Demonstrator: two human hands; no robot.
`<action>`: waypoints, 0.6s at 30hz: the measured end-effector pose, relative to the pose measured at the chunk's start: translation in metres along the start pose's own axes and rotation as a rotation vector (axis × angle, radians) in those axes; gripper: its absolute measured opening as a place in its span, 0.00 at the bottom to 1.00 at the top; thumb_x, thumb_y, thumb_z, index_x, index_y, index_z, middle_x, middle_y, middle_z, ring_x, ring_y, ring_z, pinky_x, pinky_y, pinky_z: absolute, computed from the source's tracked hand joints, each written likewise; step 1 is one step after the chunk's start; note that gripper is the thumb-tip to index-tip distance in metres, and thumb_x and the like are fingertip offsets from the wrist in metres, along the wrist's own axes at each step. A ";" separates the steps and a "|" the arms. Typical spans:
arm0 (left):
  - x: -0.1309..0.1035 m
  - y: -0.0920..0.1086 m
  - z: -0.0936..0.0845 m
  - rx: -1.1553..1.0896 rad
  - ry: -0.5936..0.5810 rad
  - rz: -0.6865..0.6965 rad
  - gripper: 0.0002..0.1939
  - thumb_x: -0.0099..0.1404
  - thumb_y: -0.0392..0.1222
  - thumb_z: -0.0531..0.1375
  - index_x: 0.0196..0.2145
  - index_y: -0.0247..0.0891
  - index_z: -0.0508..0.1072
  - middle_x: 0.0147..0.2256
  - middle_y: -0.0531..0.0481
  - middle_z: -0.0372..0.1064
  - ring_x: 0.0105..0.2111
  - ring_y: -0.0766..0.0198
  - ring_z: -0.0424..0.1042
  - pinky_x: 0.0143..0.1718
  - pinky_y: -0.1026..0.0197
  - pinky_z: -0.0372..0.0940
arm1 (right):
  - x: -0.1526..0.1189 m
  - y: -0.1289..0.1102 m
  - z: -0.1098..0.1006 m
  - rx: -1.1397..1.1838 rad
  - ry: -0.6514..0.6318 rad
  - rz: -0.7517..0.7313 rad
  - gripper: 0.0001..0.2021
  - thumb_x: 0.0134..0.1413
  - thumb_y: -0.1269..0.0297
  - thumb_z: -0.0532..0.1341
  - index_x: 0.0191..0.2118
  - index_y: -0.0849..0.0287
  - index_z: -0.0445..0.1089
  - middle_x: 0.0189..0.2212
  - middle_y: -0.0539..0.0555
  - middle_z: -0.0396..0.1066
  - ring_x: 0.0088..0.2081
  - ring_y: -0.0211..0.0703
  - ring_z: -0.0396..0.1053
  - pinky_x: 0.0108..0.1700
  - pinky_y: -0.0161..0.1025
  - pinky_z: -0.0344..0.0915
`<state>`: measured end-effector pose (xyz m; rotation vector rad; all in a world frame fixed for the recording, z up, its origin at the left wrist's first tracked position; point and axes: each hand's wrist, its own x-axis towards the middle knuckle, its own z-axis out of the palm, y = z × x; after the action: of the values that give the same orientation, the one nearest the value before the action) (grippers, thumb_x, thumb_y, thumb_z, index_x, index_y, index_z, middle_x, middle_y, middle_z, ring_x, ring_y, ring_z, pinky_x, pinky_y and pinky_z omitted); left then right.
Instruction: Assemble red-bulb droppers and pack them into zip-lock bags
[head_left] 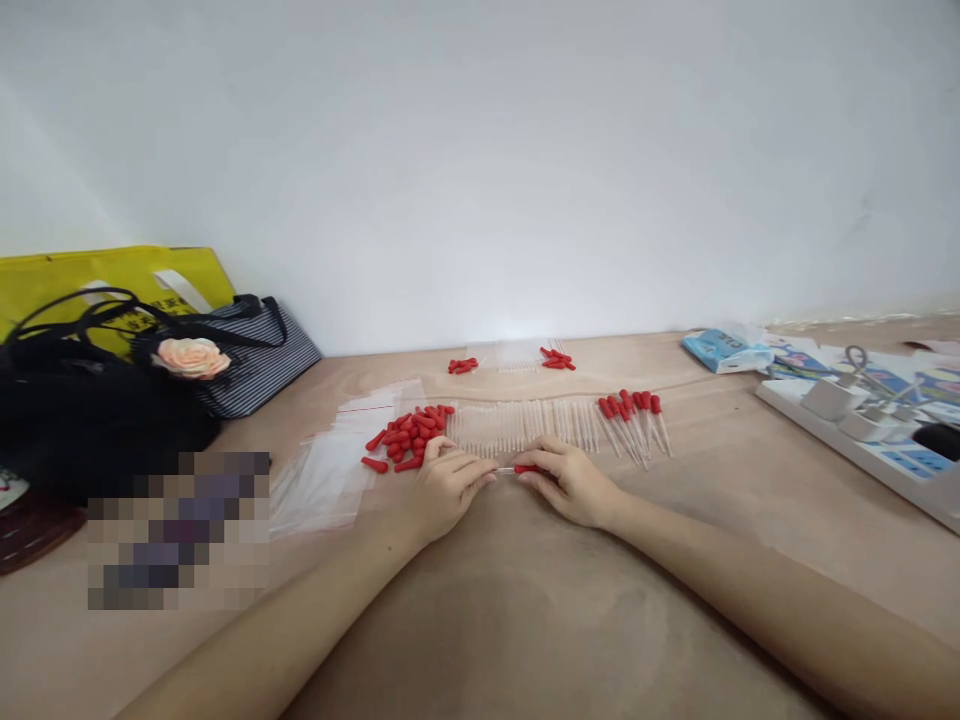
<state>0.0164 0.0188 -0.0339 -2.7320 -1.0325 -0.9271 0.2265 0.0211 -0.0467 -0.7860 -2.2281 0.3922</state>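
Upper L of frame: yellow bag [142,262] stood at the back, striped bag [262,358] just in front, pale flower [192,358] beside it. Next, L of ctr, clear bags [330,485] lay in a loose flat heap, w/ a pile of red bulbs [409,435] at their R edge. Then mid-frame, L hand [450,490], fingers closed on a thin tube [506,470]! That tube sat dead ctr, btwn the hands, w/ a tube row [517,425] just behind. R hand [570,485] was closed too, gripping a bulb [527,469] at the tube's R end; seated or not, couldn't tell. R of ctr, droppers [625,405] fanned out. Upper R: blue pack [716,350]; far R, a white power strip [862,450] w/ plugs in.
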 end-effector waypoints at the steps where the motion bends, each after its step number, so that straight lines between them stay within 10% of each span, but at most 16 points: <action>1: 0.000 0.000 0.001 0.002 0.002 0.000 0.13 0.66 0.42 0.49 0.35 0.41 0.72 0.29 0.53 0.75 0.28 0.67 0.70 0.42 0.56 0.50 | 0.000 -0.001 0.000 0.005 0.001 -0.010 0.09 0.55 0.70 0.53 0.39 0.61 0.68 0.35 0.57 0.67 0.36 0.39 0.66 0.40 0.37 0.65; 18: 0.002 0.004 0.000 0.056 -0.048 0.055 0.15 0.66 0.39 0.46 0.35 0.42 0.73 0.27 0.53 0.73 0.26 0.68 0.68 0.38 0.58 0.50 | -0.003 0.002 0.005 -0.228 0.063 -0.137 0.09 0.57 0.66 0.51 0.36 0.59 0.68 0.30 0.54 0.72 0.33 0.38 0.67 0.35 0.38 0.56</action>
<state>0.0202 0.0166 -0.0322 -2.7347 -0.9708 -0.8154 0.2250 0.0209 -0.0531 -0.7460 -2.2765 0.0472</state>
